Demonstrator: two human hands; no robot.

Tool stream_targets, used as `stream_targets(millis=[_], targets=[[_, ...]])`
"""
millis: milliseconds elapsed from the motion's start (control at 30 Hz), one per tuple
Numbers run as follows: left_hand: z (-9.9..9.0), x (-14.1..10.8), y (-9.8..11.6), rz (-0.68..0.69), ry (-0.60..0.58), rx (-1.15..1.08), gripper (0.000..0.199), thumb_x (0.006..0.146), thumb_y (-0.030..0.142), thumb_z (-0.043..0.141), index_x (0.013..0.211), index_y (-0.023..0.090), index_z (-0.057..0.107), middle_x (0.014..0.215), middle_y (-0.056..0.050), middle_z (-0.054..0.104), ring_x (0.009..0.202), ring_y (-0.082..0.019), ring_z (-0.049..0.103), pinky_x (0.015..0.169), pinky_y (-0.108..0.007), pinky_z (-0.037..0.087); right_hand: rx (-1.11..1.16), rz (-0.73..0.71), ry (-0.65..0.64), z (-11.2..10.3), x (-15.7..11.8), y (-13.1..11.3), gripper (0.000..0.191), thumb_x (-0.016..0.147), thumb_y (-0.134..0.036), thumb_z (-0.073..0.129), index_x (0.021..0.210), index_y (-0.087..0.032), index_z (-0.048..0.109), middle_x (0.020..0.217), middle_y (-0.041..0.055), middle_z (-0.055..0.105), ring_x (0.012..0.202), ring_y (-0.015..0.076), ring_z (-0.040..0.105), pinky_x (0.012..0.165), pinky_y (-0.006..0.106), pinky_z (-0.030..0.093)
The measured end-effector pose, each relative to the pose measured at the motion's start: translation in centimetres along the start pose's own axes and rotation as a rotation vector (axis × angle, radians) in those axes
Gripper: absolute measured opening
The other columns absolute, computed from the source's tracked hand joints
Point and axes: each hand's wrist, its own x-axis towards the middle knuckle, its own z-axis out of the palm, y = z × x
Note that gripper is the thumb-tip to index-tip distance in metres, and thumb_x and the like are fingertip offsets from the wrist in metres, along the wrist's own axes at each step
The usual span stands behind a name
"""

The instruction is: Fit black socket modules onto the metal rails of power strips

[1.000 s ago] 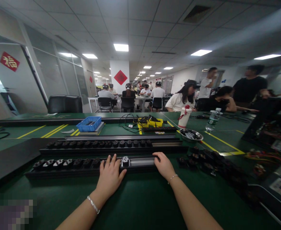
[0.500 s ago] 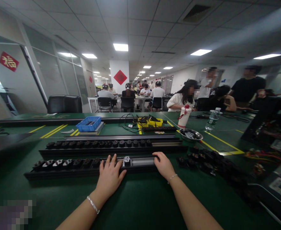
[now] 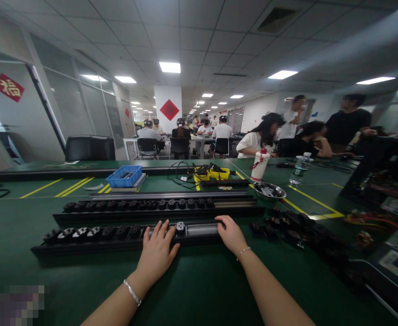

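Front black rail lies on the green table, a row of modules seated along its left part. Left hand — fingers spread apart, laid across the rail at the row's right end. Just right of it, a silver-faced module sits in the rail. Right hand: fingers bent over the rail's right end — whether clamped, cannot tell. Further right, loose dark parts lie heaped.

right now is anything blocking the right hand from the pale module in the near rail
Nothing visible: the near rail's grey channel runs from the right hand to the pale module. The left hand is on the module's other side.
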Motion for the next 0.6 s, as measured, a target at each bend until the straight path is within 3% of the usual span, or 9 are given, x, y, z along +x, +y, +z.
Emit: stream_targets(millis=[600], targets=[[-0.41, 0.11, 0.11, -0.004, -0.027, -0.006, 0.043, 0.081, 0.038, 0.044, 0.124, 0.032, 0.047, 0.137, -0.006, 0.042, 0.128, -0.029, 0.032, 0.103, -0.057, 0.018, -0.025, 0.002, 0.002, 0.15, 0.08, 0.21, 0.031, 0.075, -0.02, 0.039, 0.096, -0.02, 0.062, 0.106, 0.0044, 0.06, 0.101, 0.0157, 0.054, 0.092, 0.027, 0.039]])
